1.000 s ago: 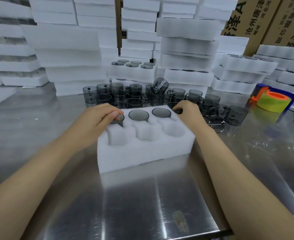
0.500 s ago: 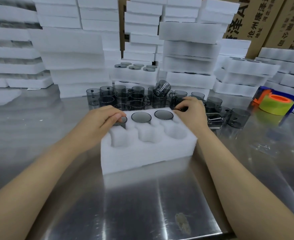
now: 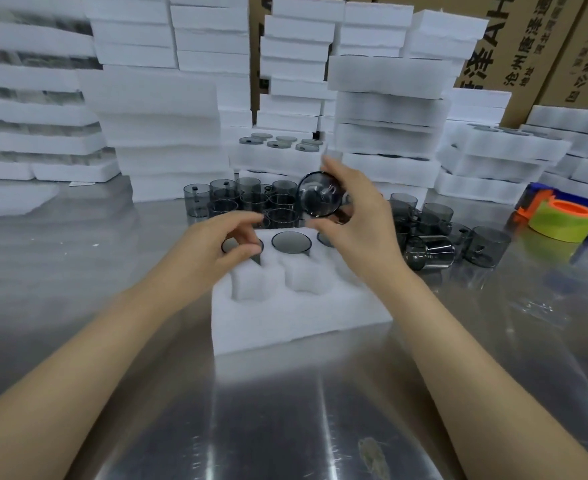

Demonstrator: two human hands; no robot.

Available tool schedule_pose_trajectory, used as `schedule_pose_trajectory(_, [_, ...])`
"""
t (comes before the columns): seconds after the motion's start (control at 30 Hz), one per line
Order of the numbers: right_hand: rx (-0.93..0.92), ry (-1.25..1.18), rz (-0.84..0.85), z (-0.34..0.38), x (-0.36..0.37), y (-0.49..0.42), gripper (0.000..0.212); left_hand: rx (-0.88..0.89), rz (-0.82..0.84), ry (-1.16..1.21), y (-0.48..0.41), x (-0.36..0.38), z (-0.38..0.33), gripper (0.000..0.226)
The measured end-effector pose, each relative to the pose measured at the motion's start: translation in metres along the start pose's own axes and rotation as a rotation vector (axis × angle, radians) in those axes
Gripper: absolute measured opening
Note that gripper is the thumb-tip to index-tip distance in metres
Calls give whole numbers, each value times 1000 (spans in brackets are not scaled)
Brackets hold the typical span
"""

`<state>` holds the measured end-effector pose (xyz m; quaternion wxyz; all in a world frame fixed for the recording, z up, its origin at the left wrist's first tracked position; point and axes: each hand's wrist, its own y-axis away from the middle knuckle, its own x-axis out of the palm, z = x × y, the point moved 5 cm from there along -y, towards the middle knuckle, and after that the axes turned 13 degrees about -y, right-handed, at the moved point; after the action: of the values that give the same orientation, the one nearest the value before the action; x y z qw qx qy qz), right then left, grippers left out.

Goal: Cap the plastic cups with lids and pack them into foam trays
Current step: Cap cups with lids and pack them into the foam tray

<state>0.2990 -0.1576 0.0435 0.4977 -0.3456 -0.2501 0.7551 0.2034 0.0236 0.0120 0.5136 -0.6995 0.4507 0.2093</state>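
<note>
Your right hand [image 3: 358, 220] grips 1 tilted grey cup [image 3: 320, 197] above foam tray [image 3: 296, 320]; left hand [image 3: 212, 244] pinches capped cup [image 3: 231, 244] in far-left pocket.

The foam tray [image 3: 296, 320] sits mid-bench [image 3: 77, 271], with capped cups [image 3: 291, 242] in its far row. Loose cups [image 3: 251, 199] stand behind it, foam stacks [image 3: 160, 133] behind those, and tape rolls [image 3: 564, 221] at far right.

Yellow-green tape roll [image 3: 562, 221] lying far right on steel table [image 3: 285, 410]; printed cardboard boxes [image 3: 528, 46] stacked behind.
</note>
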Motion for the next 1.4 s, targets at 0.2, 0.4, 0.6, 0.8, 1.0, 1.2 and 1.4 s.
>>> schedule_pose_trajectory(0.2, [-57, -41, 216, 12, 28, 9, 79, -25, 23, -13, -2, 2, 2, 76])
schedule_pose_trajectory(0.4, [-148, -79, 332, 25, 40, 15, 70, 45, -7, 39, -3, 0, -1, 74])
schedule_pose_trajectory(0.6, [-108, -128, 285, 22, 37, 15, 65, 63, -52, 11, -3, 0, 3, 75])
schedule_pose_trajectory(0.8, [-90, -125, 277, 18, 37, 14, 60, 59, -53, -8, -3, 2, 6, 76])
schedule_pose_trajectory(1.0, [-114, -133, 251, 17, 36, 13, 53, 24, -40, -27, -2, 1, 7, 72])
schedule_pose_trajectory(1.2, [-200, 24, 94, 26, 27, 12, 42, 86, -99, -36, 2, -10, -5, 73])
schedule_pose_trajectory(1.4, [-230, -57, 173, 37, 31, 15, 28, 173, -184, -120, 7, -16, -18, 88])
